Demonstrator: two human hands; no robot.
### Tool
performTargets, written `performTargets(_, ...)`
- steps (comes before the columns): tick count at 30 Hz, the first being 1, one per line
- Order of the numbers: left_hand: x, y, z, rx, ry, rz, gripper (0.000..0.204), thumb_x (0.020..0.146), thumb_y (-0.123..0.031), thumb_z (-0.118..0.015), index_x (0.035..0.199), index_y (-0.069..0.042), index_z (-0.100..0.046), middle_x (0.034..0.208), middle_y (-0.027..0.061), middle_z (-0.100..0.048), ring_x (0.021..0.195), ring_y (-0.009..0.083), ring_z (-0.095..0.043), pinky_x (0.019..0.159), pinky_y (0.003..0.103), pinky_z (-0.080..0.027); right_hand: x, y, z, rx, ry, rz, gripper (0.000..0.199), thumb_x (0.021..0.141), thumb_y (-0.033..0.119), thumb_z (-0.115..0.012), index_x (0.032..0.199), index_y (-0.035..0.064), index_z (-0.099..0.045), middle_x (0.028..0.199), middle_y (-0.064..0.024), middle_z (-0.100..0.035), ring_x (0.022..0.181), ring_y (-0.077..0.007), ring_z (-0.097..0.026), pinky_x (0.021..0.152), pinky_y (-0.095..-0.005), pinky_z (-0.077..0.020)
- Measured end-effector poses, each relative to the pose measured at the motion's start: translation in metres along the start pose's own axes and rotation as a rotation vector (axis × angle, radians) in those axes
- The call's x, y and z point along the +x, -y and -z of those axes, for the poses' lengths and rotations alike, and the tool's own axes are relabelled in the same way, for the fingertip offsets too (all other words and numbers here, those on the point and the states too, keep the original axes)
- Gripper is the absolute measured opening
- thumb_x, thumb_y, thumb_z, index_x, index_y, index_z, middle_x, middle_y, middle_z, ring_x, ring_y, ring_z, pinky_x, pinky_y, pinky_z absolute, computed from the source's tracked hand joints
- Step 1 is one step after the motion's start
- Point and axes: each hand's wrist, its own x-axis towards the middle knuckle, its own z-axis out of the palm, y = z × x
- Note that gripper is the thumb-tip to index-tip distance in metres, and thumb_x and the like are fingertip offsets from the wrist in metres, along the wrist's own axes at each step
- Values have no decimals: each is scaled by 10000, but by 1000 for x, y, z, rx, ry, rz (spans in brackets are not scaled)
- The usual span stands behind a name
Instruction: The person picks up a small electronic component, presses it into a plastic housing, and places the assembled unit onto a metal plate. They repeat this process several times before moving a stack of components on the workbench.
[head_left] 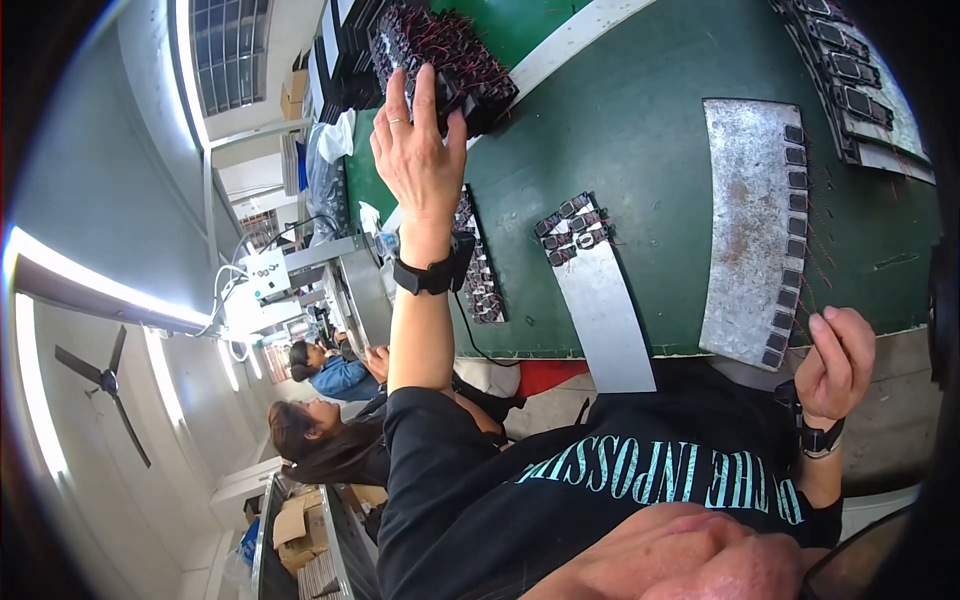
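Observation:
My left hand (415, 160) reaches to a pile of small black parts with red wires (440, 60) at the top of the view. Its fingers are stretched out and apart, resting against the pile's near side. At the right, my right hand (838, 362) is closed, fingertips pinched by the lower corner of a worn metal plate (745, 220). Small black rectangular parts (795, 225) line that plate's right edge, thin wires trailing from them. Whatever the right fingers hold is too small to make out.
A narrower metal plate (605, 320) with several black parts at one end overhangs the green table's (660, 120) edge. Another strip of parts (485, 270) lies beside my left forearm. More loaded plates (850, 80) are at top right. Two people (330, 430) sit at the left.

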Motion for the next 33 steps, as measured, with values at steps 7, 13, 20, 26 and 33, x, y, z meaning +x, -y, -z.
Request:
performTargets(7,-2,-6,-2,-102,-31,-22,645,792,-226,-749,1396,-148,-536,1453,131,-471,1242,333,-501,1035,452,-401,0,-2,1,18,6,18,332,796,-129,-646,1090,24,-656,1087,-129,-611,846,-298,-642,684,-394,-554)
performTargets(13,-1,-16,-9,-107,-56,-69,662,782,-201,-727,1411,-163,-525,1504,139,-417,1355,336,-417,1147,498,-297,0,-2,3,36,11,24,357,778,-148,-637,1090,23,-658,1094,-131,-605,841,-300,-638,674,-388,-554)
performTargets(20,-4,-21,-16,27,-35,-89,665,758,-161,-698,1403,-188,-533,1528,133,-391,1371,323,-404,1182,528,-227,4,0,3,47,23,32,390,739,-158,-626,1082,21,-673,1091,-127,-594,842,-289,-631,674,-390,-556)
performTargets(26,-6,-21,-17,69,-12,-94,684,785,-204,-734,1430,-189,-509,1522,142,-391,1383,317,-401,1181,535,-214,3,0,2,48,30,33,403,714,-155,-619,1072,17,-685,1085,-123,-586,843,-282,-627,679,-392,-560)
performTargets(33,-2,-28,-18,15,-17,-73,713,794,-278,-770,1446,-198,-495,1548,138,-354,1416,330,-346,1195,544,-158,5,-2,1,39,21,28,385,724,-146,-621,1065,20,-689,1079,-121,-588,841,-276,-629,688,-394,-556)
